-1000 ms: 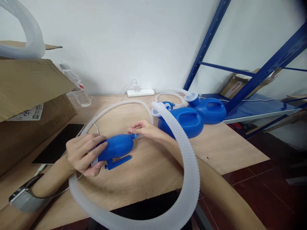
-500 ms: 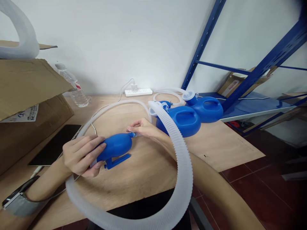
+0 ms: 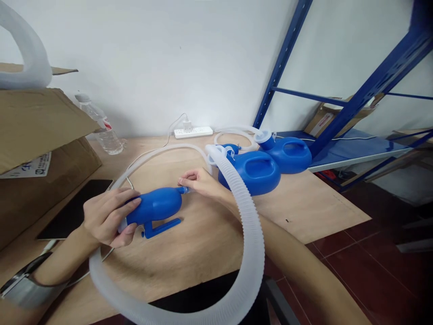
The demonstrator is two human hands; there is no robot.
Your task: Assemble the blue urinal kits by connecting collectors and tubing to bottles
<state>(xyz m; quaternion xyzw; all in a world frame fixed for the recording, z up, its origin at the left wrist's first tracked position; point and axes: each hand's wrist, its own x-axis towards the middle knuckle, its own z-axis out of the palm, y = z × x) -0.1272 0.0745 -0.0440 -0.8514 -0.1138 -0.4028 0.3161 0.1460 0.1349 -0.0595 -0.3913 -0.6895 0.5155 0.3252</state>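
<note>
My left hand [image 3: 110, 216] is wrapped round the wide end of a blue plastic urinal head [image 3: 157, 204], which has a flat blue clip arm below it. At its narrow tip, my right hand [image 3: 201, 181] pinches a small shiny piece, possibly a metal clip, beside a short clear tube end [image 3: 188, 190]. The fingers partly cover that piece. A translucent corrugated hose [image 3: 255, 239] loops in front of both arms, running up to a blue urinal bottle [image 3: 259, 174] with a moulded handle on the table.
Behind stands a second blue bottle [image 3: 291, 155] with a coiled hose. A power strip [image 3: 193, 132] lies by the wall. At left are a cardboard box [image 3: 43, 189], a water bottle [image 3: 106, 135] and a black tablet [image 3: 72, 212]. Blue shelving [image 3: 358, 153] rises at right.
The whole view has shifted slightly. The urinal head has moved a little to the left with both hands, which keep their holds.
</note>
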